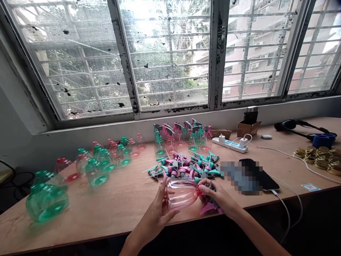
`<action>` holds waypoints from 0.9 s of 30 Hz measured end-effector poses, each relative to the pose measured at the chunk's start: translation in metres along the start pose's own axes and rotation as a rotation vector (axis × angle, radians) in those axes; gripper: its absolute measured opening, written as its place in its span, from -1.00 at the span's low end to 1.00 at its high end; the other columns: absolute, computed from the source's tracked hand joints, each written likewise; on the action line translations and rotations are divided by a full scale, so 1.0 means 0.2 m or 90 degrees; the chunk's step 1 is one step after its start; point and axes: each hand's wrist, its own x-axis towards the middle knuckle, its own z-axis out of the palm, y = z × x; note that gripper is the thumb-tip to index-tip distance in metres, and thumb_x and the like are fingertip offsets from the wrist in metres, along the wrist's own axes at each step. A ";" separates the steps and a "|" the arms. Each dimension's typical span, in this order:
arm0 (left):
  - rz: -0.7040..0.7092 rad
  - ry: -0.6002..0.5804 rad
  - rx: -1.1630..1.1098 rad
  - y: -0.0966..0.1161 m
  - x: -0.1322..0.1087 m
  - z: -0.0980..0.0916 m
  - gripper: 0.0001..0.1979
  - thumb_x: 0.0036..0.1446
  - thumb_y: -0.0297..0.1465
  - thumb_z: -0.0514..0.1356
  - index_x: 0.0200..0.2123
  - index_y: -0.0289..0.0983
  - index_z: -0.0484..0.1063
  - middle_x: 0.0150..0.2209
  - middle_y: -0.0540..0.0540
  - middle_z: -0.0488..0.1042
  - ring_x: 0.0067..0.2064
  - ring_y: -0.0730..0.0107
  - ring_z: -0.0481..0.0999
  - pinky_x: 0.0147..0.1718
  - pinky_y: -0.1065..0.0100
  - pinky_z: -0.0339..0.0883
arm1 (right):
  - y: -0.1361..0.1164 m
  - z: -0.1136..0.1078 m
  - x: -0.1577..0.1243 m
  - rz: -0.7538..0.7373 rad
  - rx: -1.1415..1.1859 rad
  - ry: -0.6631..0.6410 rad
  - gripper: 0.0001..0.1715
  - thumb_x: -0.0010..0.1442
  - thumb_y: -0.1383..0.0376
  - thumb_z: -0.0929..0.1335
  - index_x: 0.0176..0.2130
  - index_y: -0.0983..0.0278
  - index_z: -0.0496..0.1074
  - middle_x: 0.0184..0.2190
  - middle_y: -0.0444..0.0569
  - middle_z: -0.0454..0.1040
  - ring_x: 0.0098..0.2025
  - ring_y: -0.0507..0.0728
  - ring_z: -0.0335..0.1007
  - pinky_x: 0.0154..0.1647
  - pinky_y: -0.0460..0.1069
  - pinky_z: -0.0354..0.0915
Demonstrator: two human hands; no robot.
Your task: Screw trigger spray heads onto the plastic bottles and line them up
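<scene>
A clear pink bottle (181, 195) lies sideways between my hands above the table's front edge, its neck pointing right. My left hand (160, 209) is wrapped round the bottle's base end. At the neck, my right hand (217, 195) grips a grey and pink trigger spray head (210, 206), partly hidden by the fingers. Whether its thread is engaged I cannot tell. Just behind the bottle lies a pile of loose trigger spray heads (183, 165) in pink, teal and grey, with thin tubes.
Open green and pink bottles, such as a green bottle (48, 202), stand on the left of the table (119, 209). Bottles with spray heads (194, 138) stand by the window wall. At right are a power strip (230, 145), a phone (259, 174), cables, headphones (303, 126) and gold-coloured pieces (322, 158).
</scene>
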 end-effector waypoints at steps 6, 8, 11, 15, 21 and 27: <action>-0.008 -0.002 -0.004 0.00 0.00 0.00 0.04 0.28 -0.28 0.29 0.45 0.01 -0.51 0.38 -0.28 0.15 0.18 0.09 0.45 0.21 0.10 0.28 | 0.01 -0.01 0.00 -0.014 -0.015 -0.011 -0.50 0.10 -0.08 0.50 -0.29 0.26 0.40 -0.55 -0.14 0.51 -0.52 0.09 0.40 -0.43 -0.02 0.28; -0.012 0.001 -0.001 0.01 0.00 0.00 0.10 0.24 -0.26 0.33 0.45 -0.03 -0.52 0.38 -0.28 0.16 0.23 0.03 0.40 0.25 0.07 0.23 | 0.01 -0.01 0.01 -0.010 -0.024 -0.021 -0.51 0.11 -0.08 0.50 -0.29 0.25 0.39 -0.55 -0.14 0.52 -0.51 0.09 0.41 -0.43 -0.02 0.28; -0.017 0.010 -0.001 0.01 0.01 0.00 0.10 0.23 -0.24 0.34 0.46 -0.05 -0.49 0.40 -0.27 0.14 0.27 -0.01 0.34 0.27 0.07 0.22 | 0.00 -0.01 0.00 -0.001 -0.033 -0.028 -0.49 0.10 -0.09 0.50 -0.28 0.25 0.38 -0.54 -0.14 0.53 -0.51 0.10 0.43 -0.43 -0.02 0.28; -0.018 0.006 0.002 0.01 0.01 0.00 0.06 0.26 -0.29 0.31 0.45 0.01 -0.50 0.40 -0.25 0.13 0.22 0.06 0.40 0.23 0.08 0.27 | -0.01 -0.01 0.00 -0.002 -0.036 -0.027 -0.49 0.10 -0.10 0.50 -0.29 0.25 0.38 -0.53 -0.14 0.53 -0.51 0.10 0.43 -0.43 -0.02 0.28; -0.001 0.012 0.074 0.00 0.01 0.00 0.01 0.29 -0.39 0.25 0.44 0.12 -0.50 0.42 -0.21 0.07 0.17 0.14 0.42 0.16 0.11 0.32 | -0.01 -0.02 0.00 -0.004 -0.022 -0.044 -0.49 0.11 -0.09 0.50 -0.29 0.25 0.38 -0.54 -0.14 0.52 -0.51 0.09 0.42 -0.43 -0.03 0.27; -0.027 0.001 0.060 0.01 0.00 -0.01 0.07 0.26 -0.23 0.29 0.45 -0.02 -0.54 0.38 -0.27 0.16 0.16 0.05 0.43 0.16 0.10 0.31 | -0.01 -0.02 -0.01 0.002 -0.017 -0.046 -0.51 0.12 -0.09 0.49 -0.29 0.25 0.39 -0.53 -0.14 0.53 -0.50 0.11 0.44 -0.43 -0.03 0.28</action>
